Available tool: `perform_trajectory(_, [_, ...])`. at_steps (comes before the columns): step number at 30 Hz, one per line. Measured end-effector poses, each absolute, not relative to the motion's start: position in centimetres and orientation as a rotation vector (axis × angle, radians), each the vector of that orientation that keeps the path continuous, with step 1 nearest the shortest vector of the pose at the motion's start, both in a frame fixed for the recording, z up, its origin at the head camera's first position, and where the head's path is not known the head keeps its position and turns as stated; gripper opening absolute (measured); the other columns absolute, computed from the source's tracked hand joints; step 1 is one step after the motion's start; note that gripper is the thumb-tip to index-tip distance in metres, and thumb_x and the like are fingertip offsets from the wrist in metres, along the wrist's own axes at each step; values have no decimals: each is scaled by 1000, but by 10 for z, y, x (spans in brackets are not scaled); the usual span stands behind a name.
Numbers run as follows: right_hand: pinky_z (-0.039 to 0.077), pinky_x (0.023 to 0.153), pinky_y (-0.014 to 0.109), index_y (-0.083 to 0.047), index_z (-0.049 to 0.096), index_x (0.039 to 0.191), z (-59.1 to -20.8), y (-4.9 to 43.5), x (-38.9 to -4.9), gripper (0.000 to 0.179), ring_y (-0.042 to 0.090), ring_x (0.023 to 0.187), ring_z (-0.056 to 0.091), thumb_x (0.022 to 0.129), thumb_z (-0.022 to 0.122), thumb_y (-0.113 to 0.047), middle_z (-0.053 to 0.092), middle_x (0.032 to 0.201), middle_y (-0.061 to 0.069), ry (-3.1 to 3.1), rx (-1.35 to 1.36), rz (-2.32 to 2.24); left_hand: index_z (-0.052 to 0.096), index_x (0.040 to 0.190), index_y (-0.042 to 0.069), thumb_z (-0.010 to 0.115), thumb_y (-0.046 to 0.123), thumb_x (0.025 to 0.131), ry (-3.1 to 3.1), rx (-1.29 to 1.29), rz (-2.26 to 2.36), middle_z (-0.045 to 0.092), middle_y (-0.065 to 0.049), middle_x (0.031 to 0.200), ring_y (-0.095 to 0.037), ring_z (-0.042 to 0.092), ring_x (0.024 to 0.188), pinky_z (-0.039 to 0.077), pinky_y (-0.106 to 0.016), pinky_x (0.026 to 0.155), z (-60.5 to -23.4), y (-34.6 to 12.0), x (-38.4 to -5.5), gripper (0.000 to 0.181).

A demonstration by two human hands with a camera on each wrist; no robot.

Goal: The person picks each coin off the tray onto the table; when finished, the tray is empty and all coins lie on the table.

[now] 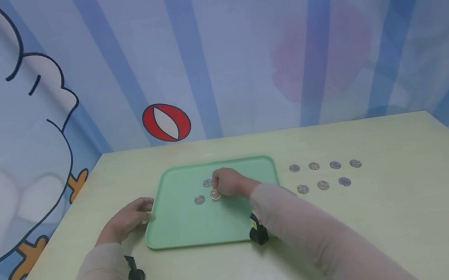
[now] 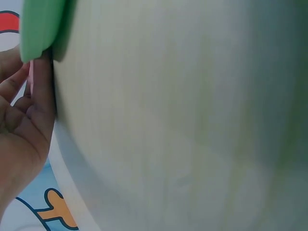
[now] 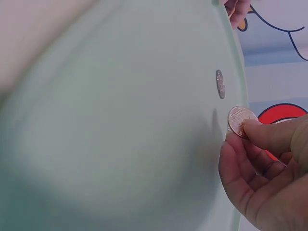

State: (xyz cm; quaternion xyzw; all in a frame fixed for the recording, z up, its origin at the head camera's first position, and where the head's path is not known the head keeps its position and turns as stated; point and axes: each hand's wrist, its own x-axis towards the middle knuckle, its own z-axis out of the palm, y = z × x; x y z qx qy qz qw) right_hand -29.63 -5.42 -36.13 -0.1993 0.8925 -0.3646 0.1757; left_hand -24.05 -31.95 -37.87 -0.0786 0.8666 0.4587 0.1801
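Over the green tray [image 1: 185, 231], my right hand [image 1: 228, 181] pinches a coin [image 3: 239, 115] between thumb and fingertips, tilted on edge in the right wrist view. Just below those fingertips the head view shows a shiny coin [image 1: 215, 195]; whether it is the pinched one I cannot tell. Two silvery coins lie close by on the tray, one nearer the back [image 1: 207, 183] and one to the left [image 1: 199, 200]. At the tray's left rim rests my left hand [image 1: 130, 217], its fingers and thumb touching the edge.
Right of the tray, several coins lie on the pale table [image 1: 407, 220] in two rows, a back row [image 1: 313, 166] and a front row [image 1: 323, 185]. Black wrist cameras hang by both sleeves. A printed cartoon backdrop [image 1: 236, 64] stands behind the table.
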Motion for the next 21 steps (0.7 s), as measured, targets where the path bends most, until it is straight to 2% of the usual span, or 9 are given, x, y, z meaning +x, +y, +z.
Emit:
perform_trajectory(2, [36,46,23,-3,51,78,-357,-50,-291,7,15,56,41,78,57,1,49,69,5,2500,-580,-1097,30,128,0,49,4,80,2448,-224,1296,39,-20,122,-32,42,107,36,-47,90,-379,-319,-240,52])
perform_trajectory(9, [48,57,25,-1,52,81,-347,-42,-283,7,17,67,51,78,51,5,53,79,8,2437,-568,-1249,30,128,0,49,4,81,2449,-214,1303,39,-20,123,-32,41,108,35,-47,91,-378,-319,-239,51])
perform_trajectory(21, [49,61,28,1,50,85,-342,-25,-266,4,18,72,53,81,49,4,53,80,9,2360,-606,-1403,28,129,-2,50,3,81,2448,-204,1308,37,-22,124,-34,39,109,34,-47,92,-376,-317,-237,52])
